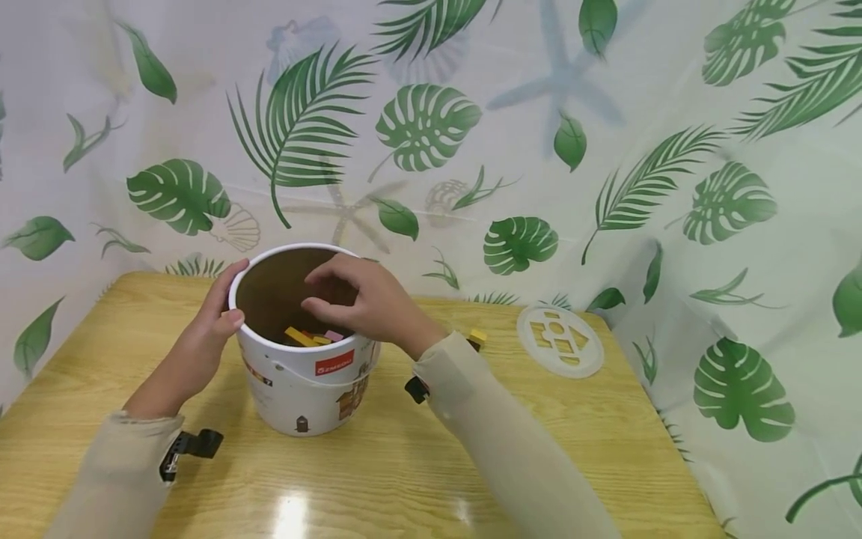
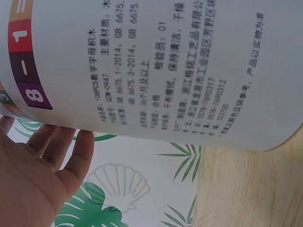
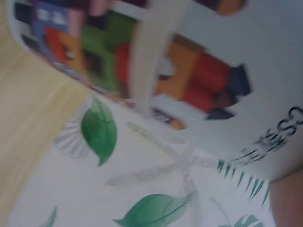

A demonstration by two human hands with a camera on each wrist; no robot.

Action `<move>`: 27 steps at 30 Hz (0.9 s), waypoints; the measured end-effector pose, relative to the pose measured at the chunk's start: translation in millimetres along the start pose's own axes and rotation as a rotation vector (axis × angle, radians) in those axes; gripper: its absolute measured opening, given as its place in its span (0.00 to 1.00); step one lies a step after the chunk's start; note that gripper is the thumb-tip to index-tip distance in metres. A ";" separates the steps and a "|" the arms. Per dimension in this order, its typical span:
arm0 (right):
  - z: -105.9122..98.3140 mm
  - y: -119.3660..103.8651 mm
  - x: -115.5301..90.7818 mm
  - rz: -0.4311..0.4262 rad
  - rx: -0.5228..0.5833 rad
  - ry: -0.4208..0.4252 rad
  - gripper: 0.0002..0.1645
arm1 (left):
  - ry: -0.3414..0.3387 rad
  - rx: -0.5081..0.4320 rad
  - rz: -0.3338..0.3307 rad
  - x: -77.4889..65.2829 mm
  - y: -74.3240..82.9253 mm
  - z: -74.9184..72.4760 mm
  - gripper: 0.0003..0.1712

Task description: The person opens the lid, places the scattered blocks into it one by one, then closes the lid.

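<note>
A white bucket (image 1: 296,408) printed with pictures and lettering stands upright on the wooden table. Colored blocks (image 1: 301,337), some yellow and one pinkish, lie low inside it. My left hand (image 1: 195,348) steadies the bucket's left side, thumb at the rim and fingers extended. In the left wrist view its fingertips (image 2: 84,146) touch the outer wall. Over the opening reaches my right hand (image 1: 367,299), thumb and index finger apart with a gap between them and nothing visible there. The bucket's white handle (image 1: 316,382) hangs down in front.
A round white lid (image 1: 579,364) with cut-out shapes lies toward the table's back right. Partly behind my right sleeve sits a small yellow block (image 1: 477,336) with something dark beside it. A leaf-patterned cloth (image 1: 431,195) rises along the back and right table edges.
</note>
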State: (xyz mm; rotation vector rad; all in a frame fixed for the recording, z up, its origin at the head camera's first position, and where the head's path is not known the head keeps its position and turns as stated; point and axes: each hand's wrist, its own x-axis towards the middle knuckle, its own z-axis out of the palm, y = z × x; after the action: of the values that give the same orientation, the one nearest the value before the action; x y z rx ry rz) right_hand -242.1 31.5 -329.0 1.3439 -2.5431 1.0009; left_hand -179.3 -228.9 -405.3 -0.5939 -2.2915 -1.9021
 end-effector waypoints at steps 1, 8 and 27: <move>-0.3 3.1 -5.4 -0.023 0.009 0.010 0.20 | 0.001 0.000 0.002 -0.3 -0.2 0.2 0.38; -11.6 32.3 -56.1 -0.121 -0.046 0.128 0.37 | 0.003 -0.026 0.011 -0.9 0.8 2.1 0.38; -35.3 133.4 -200.9 0.450 -0.168 -0.238 0.25 | 0.000 -0.018 0.020 -1.2 2.7 3.9 0.37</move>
State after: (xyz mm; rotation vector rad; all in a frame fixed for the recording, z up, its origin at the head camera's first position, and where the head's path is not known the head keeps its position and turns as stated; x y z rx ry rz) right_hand -229.8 246.6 -443.1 0.9135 -3.1148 0.6866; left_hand -176.6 -225.1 -404.1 -0.6169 -2.2619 -1.9163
